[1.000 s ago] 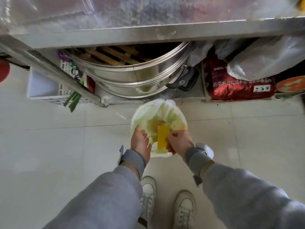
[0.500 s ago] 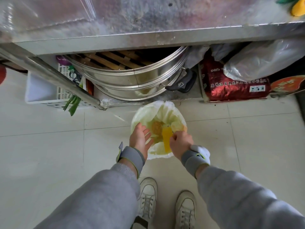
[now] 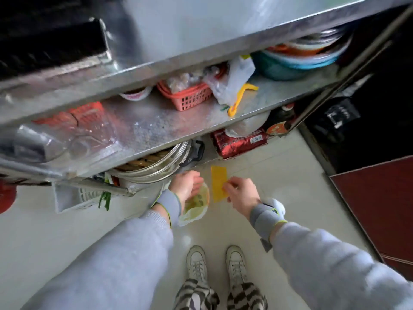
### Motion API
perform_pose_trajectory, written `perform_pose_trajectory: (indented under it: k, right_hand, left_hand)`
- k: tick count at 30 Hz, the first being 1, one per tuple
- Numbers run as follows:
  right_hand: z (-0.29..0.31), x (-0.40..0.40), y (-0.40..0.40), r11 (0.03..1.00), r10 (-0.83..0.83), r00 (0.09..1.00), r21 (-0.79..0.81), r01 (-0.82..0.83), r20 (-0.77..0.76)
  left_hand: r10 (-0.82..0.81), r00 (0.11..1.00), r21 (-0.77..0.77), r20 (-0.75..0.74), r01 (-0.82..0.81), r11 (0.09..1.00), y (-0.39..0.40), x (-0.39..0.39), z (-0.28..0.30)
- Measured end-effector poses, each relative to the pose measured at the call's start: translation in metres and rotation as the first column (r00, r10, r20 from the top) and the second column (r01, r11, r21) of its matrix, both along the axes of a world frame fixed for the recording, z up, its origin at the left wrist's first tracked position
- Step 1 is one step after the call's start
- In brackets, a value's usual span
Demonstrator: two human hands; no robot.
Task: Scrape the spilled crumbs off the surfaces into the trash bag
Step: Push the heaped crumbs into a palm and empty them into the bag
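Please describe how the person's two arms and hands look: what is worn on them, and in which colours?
Both arms are covered by loose light grey sleeves. Each wrist carries a darker grey band with a thin yellow-green edge. A white object sits against the right band. The left hand and the right hand are bare, without gloves, and no rings are visible.

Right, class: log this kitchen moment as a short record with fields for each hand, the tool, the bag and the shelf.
left hand: over the trash bag's mouth, grip unclear
right hand: pinches the yellow scraper
yellow scraper: held upright, right of the bag, above the floor
trash bag: open on the floor, scraps inside
middle shelf: steel, speckled with crumbs
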State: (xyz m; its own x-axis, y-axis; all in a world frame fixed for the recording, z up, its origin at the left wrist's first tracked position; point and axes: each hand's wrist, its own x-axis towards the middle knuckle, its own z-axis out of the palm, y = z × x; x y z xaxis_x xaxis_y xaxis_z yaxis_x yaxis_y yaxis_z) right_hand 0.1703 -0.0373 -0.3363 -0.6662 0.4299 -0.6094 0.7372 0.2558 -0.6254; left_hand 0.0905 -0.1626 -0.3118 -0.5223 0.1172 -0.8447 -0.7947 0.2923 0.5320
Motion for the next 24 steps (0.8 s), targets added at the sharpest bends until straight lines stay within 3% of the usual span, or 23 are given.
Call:
perform_pose_trajectory:
  k: [6,8,11,13,15,16,18,24]
  right_hand:
    - [0.152,0.059,0.057,0.967,-0.25,0.961,0.01,0.253,-0.122]
    - [0.224,0.115,0.094,0.894,-0.434,0.878,0.025,0.447,-0.201]
    - [0.264,0.164,0.117,0.837,-0.522,0.816,0.035,0.546,-0.248]
    - [0.291,0.215,0.132,0.753,-0.623,0.725,0.026,0.657,-0.293]
    - [0.314,0.281,0.148,0.611,-0.744,0.579,0.009,0.791,-0.335]
    - [0.317,0.288,0.149,0.59,-0.761,0.553,-0.008,0.807,-0.338]
    - [0.332,0.358,0.158,0.415,-0.853,0.373,-0.039,0.909,-0.365]
    - [0.35,0.522,0.178,0.098,-0.908,0.057,-0.077,0.992,-0.415]
  left_hand:
    - [-0.186,0.981,0.158,-0.047,0.192,0.969,0.09,0.021,0.156]
    - [-0.376,0.92,0.195,-0.113,0.391,0.899,0.154,0.072,0.231]
    - [-0.495,0.847,0.216,-0.195,0.529,0.82,0.202,0.12,0.262]
    - [-0.6,0.766,0.213,-0.231,0.642,0.737,0.232,0.167,0.285]
    - [-0.71,0.661,0.203,-0.242,0.75,0.63,0.265,0.228,0.306]
    - [-0.73,0.639,0.184,-0.244,0.769,0.612,0.269,0.235,0.311]
    - [-0.822,0.52,0.202,-0.232,0.853,0.482,0.299,0.299,0.328]
    - [-0.918,0.243,0.199,-0.314,0.962,0.187,0.345,0.452,0.354]
